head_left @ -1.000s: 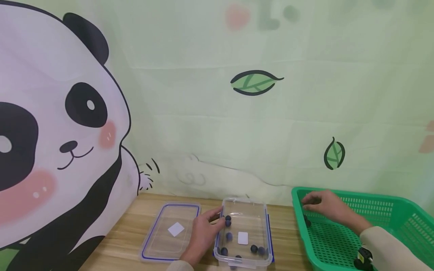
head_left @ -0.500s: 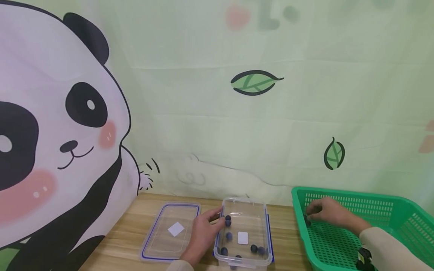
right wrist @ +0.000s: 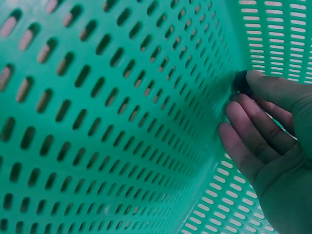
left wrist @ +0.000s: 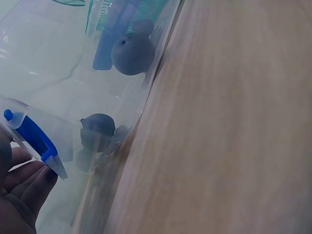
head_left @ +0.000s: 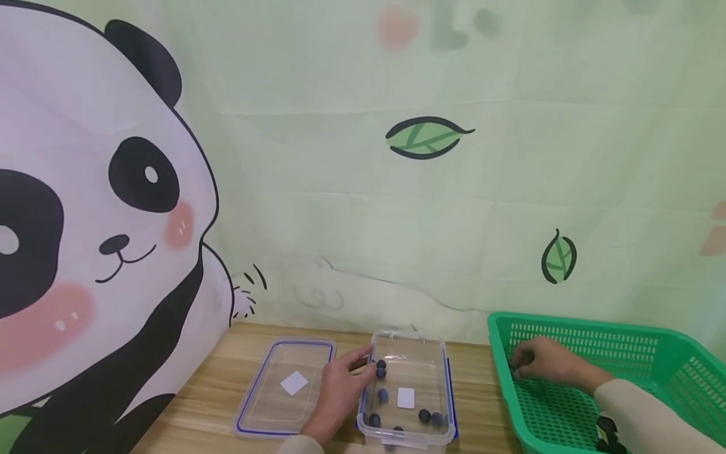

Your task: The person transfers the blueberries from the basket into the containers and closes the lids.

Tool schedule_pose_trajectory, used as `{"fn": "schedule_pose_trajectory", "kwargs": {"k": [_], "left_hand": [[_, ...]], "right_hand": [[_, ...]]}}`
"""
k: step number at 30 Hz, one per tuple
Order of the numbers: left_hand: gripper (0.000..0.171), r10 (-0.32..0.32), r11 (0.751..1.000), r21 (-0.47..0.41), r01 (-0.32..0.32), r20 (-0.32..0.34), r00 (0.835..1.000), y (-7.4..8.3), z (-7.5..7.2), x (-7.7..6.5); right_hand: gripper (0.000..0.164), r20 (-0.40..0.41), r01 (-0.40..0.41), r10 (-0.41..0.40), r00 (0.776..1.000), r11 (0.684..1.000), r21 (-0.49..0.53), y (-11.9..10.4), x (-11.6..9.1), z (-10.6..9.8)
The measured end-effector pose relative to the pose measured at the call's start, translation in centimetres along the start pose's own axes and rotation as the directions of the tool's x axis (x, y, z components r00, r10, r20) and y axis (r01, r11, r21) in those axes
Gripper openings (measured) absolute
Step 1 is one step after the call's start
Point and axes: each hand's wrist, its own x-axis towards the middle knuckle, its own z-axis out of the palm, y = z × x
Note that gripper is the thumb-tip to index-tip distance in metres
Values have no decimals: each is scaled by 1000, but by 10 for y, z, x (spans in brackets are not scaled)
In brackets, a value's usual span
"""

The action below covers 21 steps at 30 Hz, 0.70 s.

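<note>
Fingers of my left hand [head_left: 342, 391] rest against the left side of a clear plastic box [head_left: 416, 353], by its blue-trimmed latch [left wrist: 35, 139]. Several dark blueberries [head_left: 382, 396] lie inside the box; one blueberry [left wrist: 133, 53] shows large through the wall in the left wrist view. Over at the right, my right hand [head_left: 547, 364] reaches down into a green basket [head_left: 507, 403], close to its left wall. Thumb and fingertips pinch a dark blueberry [right wrist: 242, 83] there, partly covered by the thumb.
A clear lid [head_left: 258, 410] with a blue seal and a white square lies left of the box on the wooden table [head_left: 473, 391]. A black object [head_left: 608, 434] shows by the right sleeve. Behind stands a printed panda backdrop [head_left: 340, 221].
My right hand has gone lower into the basket, and its thumb and fingers have closed on the blueberry by the wall. The left hand and the box stay put.
</note>
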Motion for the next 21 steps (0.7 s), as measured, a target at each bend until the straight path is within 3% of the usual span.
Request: {"fn": "schedule_pose_trajectory", "kwargs": {"k": [13,21], "left_hand": [[43,4,1000,-23,-4,6,1000,0,-2,0],[43,9,1000,-28,-9,8,1000,1,-2,0]], "right_hand": [[7,-22,-8,8,1000,1000,-13,-4,2,-3],[8,-123,-5,4,992,1000,-5,-13,0,-18]]}}
